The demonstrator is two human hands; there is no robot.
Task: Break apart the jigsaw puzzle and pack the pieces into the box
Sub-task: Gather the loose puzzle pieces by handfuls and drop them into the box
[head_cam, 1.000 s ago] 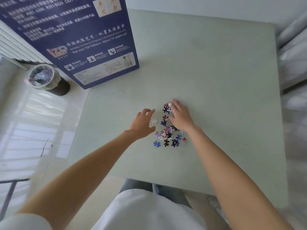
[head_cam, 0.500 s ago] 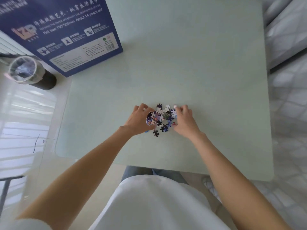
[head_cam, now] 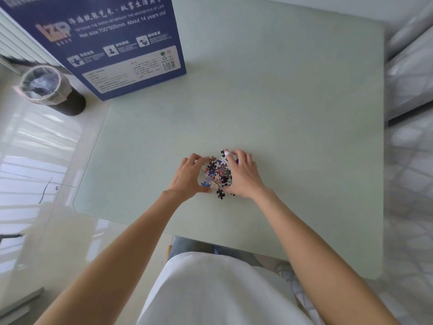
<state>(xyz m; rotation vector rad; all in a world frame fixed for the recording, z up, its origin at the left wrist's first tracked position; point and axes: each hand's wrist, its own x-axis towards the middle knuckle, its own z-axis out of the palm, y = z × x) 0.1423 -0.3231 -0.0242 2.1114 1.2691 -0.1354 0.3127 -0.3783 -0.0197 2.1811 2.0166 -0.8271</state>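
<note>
Both hands (head_cam: 191, 175) (head_cam: 242, 175) cup loose puzzle pieces (head_cam: 216, 172); box (head_cam: 112, 41) reads "Net size 700*500mm".

The bench (head_cam: 281, 102) is showing a plain pale green. The puzzle pieces (head_cam: 216, 172) are mixing black, white, blue, purple and pink. The box (head_cam: 105, 38) is showing dark blue with white lettering and a white label panel. The waste bin (head_cam: 68, 102) is showing black, lined in clear plastic.
</note>
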